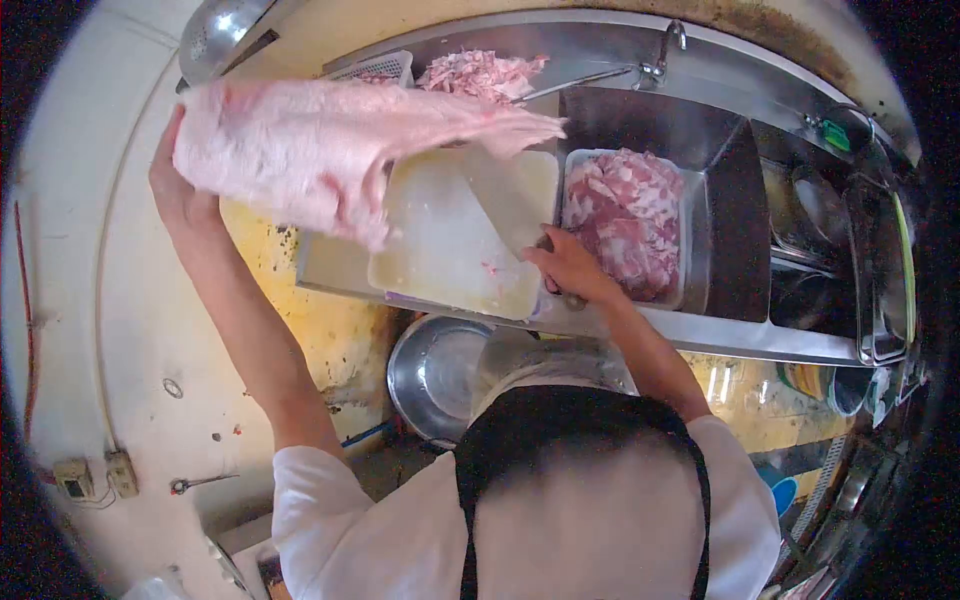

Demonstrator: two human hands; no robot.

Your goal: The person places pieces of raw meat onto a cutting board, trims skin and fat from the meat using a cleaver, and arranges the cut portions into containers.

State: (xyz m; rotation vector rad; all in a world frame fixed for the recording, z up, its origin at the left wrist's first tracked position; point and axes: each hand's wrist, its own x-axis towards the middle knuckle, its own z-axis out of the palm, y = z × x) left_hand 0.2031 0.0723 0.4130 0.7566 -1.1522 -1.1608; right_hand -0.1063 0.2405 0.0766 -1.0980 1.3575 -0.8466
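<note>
A large pale pink slab of meat (300,140) is held up by my left hand (180,175), which grips its left end. The slab hangs over the left part of a white cutting board (430,240), its narrow end reaching right. My right hand (570,265) is closed round the handle of a wide-bladed cleaver (505,200), whose blade lies over the board's right part. Small reddish scraps lie near the board's front edge. Right of the board, a white tray (688,235) holds cut pieces of meat (625,220).
Behind the board are a pile of meat scraps (480,75) and a white perforated basket (400,66). A faucet (655,70) stands at the sink's back. Below the counter is a metal basin (435,370). A metal colander (215,40) hangs upper left.
</note>
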